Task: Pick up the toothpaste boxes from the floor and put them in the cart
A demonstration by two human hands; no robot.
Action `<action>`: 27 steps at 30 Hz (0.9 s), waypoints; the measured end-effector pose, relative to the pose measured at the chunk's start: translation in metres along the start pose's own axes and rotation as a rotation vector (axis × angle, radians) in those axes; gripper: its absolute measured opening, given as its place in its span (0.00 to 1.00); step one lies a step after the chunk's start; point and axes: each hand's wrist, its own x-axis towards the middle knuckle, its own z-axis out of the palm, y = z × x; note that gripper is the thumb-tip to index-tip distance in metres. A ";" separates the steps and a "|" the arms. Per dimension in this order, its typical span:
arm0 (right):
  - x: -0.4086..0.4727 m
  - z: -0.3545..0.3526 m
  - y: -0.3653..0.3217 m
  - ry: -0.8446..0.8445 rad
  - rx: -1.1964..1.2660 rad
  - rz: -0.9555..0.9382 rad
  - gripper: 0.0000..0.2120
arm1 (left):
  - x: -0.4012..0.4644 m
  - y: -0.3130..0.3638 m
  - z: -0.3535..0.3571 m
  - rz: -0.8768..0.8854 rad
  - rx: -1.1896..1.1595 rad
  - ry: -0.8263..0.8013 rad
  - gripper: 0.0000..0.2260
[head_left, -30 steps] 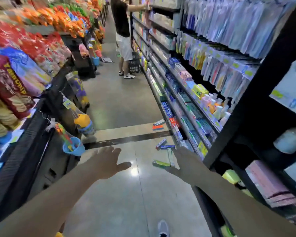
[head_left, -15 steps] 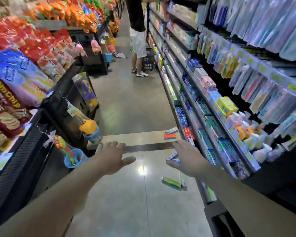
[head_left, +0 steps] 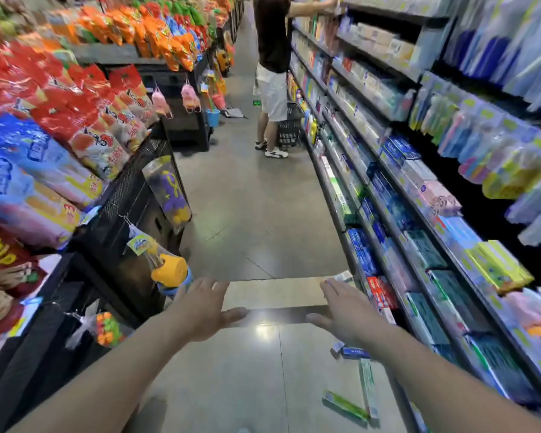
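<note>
The aisle is lit brightly and evenly from overhead. A white glare spot is thrown on the polished floor (head_left: 264, 331) between the forearms. Strong motion blur is seen at left on the snack bags (head_left: 44, 145) and at right on the hanging packs (head_left: 497, 145); print there can't be read. The centre is sharper. Wide-angle distortion is marked: the shelves (head_left: 388, 189) are bowed and splayed toward the edges. Deep shadow is held behind the right-hand goods.
</note>
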 end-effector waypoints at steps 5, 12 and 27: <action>0.073 -0.027 -0.009 -0.029 0.028 0.084 0.46 | 0.088 -0.043 -0.038 0.036 0.035 -0.029 0.38; 0.168 -0.048 0.033 -0.040 0.027 0.171 0.51 | 0.216 -0.039 -0.077 0.112 0.107 -0.067 0.49; 0.373 -0.123 0.208 -0.123 0.082 0.347 0.45 | 0.521 0.089 -0.189 0.343 0.224 -0.143 0.41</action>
